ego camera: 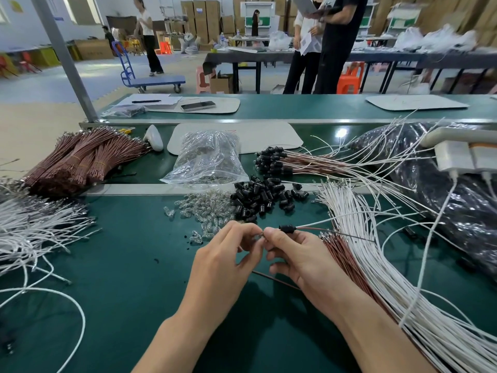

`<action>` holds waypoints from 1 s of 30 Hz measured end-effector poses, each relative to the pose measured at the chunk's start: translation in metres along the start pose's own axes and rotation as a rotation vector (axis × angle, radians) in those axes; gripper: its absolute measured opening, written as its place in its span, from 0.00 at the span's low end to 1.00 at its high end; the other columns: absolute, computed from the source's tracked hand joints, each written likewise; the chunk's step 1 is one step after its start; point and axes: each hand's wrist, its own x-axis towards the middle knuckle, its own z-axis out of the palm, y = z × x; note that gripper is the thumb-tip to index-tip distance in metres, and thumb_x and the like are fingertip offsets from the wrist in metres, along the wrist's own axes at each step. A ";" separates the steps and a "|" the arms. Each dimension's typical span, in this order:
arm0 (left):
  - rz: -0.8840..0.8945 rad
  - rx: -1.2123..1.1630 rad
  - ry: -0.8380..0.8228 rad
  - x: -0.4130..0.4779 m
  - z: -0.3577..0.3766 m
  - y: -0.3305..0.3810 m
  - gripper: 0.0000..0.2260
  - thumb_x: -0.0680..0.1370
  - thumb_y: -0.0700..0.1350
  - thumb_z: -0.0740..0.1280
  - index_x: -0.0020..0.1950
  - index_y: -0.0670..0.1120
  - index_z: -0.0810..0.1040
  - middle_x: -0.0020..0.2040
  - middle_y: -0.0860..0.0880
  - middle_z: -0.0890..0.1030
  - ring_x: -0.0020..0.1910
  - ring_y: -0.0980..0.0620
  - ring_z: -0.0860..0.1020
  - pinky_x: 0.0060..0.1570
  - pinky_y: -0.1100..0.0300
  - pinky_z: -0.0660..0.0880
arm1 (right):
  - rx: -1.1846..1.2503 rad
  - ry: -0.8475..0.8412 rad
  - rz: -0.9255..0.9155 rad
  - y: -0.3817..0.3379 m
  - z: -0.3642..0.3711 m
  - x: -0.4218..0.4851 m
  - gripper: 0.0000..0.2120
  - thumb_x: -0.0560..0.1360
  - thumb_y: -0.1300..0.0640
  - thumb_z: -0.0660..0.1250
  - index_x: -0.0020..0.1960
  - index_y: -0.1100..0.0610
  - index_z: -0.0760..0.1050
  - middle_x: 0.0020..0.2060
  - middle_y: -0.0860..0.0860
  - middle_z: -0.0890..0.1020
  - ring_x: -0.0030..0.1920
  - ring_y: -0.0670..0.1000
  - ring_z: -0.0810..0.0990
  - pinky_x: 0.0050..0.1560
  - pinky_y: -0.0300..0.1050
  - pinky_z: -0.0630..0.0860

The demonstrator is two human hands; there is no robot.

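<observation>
Both hands meet near the middle of the dark green bench mat (121,278), fingertips almost touching. The left hand (223,262) pinches what looks like a small clear glass bulb (258,235) between thumb and forefinger. The right hand (295,254) pinches a black plastic socket (287,228) by its open end, and the socket's thin white and red leads (322,224) trail off to the right. Bulb and socket are held just above the mat, end to end, so the step in hand appears to be seating the bulb in the socket. The bulb is tiny and mostly hidden by the fingertips, so a skewed push could bend its contacts or crack the glass. It could also slip and drop into the loose heap of clear bulbs (204,211) just beyond the left hand. The trailing leads run close to the fanned white wires (376,265) on the right, and a tug there could snag them and twist the socket out of line. A pile of loose black sockets (263,197) lies just beyond the hands, with a clear plastic bag of bulbs (207,160) farther off. No brand or label can be read. The faint red marks on the white board (269,135) at the far side and the blue labels on the distant cartons are too small to make out.
</observation>
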 end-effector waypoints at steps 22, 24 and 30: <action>-0.144 -0.123 0.093 0.001 0.003 -0.011 0.03 0.81 0.52 0.68 0.51 0.60 0.77 0.46 0.60 0.80 0.44 0.56 0.79 0.43 0.67 0.74 | 0.229 0.070 -0.049 -0.004 -0.007 0.007 0.16 0.70 0.50 0.73 0.54 0.59 0.83 0.45 0.57 0.86 0.40 0.50 0.86 0.36 0.40 0.81; -0.141 -0.112 0.076 0.001 0.005 -0.011 0.02 0.81 0.53 0.68 0.52 0.60 0.76 0.46 0.60 0.80 0.44 0.55 0.79 0.43 0.66 0.74 | 0.236 0.074 -0.041 -0.004 -0.008 0.006 0.11 0.73 0.56 0.71 0.53 0.58 0.84 0.43 0.55 0.85 0.39 0.49 0.85 0.35 0.39 0.81; -0.128 -0.140 0.073 0.001 0.005 -0.010 0.02 0.80 0.55 0.66 0.52 0.62 0.76 0.46 0.61 0.80 0.44 0.55 0.79 0.43 0.67 0.74 | 0.249 0.000 -0.008 -0.007 -0.010 0.003 0.10 0.74 0.58 0.70 0.53 0.56 0.86 0.45 0.54 0.86 0.42 0.49 0.86 0.35 0.41 0.82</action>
